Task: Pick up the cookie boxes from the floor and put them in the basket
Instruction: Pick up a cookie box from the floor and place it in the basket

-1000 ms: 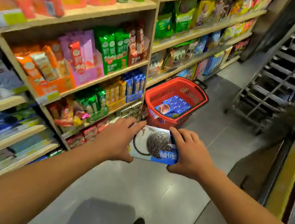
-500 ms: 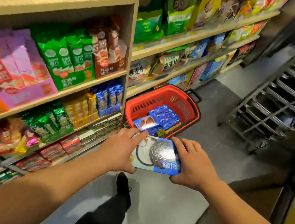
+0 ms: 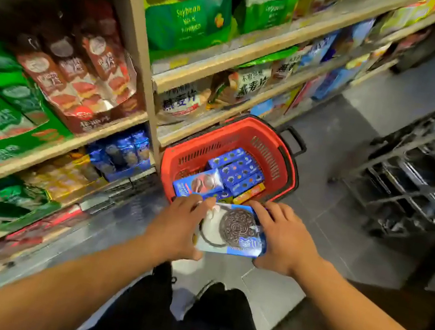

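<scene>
A blue and white cookie box (image 3: 231,232) with a big dark cookie printed on it is held flat in the air between both hands. My left hand (image 3: 176,225) grips its left end and my right hand (image 3: 282,240) grips its right end. The box hangs just in front of the near rim of a red plastic basket (image 3: 283,158) standing on the grey floor. Inside the basket lie several blue cookie boxes (image 3: 238,169), one with a brown cookie picture (image 3: 199,183).
Wooden shelves (image 3: 130,127) packed with snack bags and boxes run along the left, close to the basket. A dark metal rack (image 3: 422,173) stands at the right. My dark trouser legs (image 3: 201,323) show below the hands on the grey tiled floor (image 3: 326,212).
I have walked closer to the basket, which now lies right beyond the held box. Both hands keep the same grip on the box.
</scene>
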Available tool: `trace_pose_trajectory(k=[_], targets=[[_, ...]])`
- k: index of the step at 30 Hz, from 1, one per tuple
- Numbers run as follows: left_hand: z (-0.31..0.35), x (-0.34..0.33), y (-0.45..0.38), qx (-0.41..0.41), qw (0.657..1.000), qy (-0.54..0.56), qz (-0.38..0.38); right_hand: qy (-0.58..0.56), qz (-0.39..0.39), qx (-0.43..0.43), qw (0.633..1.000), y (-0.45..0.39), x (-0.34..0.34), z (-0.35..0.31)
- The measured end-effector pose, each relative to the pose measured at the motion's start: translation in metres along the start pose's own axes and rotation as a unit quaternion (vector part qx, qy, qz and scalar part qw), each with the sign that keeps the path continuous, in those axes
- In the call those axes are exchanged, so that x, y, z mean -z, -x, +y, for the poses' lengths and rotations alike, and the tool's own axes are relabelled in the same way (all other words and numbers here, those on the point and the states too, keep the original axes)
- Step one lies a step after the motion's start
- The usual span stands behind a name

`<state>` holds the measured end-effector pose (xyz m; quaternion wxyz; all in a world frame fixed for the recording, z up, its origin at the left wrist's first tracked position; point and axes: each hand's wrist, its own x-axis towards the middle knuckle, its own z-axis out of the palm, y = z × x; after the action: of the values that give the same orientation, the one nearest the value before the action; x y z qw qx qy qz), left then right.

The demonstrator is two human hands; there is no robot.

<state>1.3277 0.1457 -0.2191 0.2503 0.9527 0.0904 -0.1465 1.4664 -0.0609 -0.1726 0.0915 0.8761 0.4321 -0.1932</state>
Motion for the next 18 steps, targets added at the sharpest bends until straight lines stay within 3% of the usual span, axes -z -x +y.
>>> trace_pose_trajectory(k=[6,10,18], targets=[[0.001,-0.038,-0.053,0.108,0.993,0.046,0.031,0.011,-0.059,0.088,0.994,-0.086,-0.031,0.050],[0.006,-0.087,-0.086,0.188,0.978,0.085,-0.016,0.013,-0.109,0.153,0.982,-0.139,-0.085,0.081],[-0.020,-0.155,-0.179,0.248,0.965,0.083,0.031,0.043,-0.155,0.211,0.964,-0.249,-0.138,0.130]])
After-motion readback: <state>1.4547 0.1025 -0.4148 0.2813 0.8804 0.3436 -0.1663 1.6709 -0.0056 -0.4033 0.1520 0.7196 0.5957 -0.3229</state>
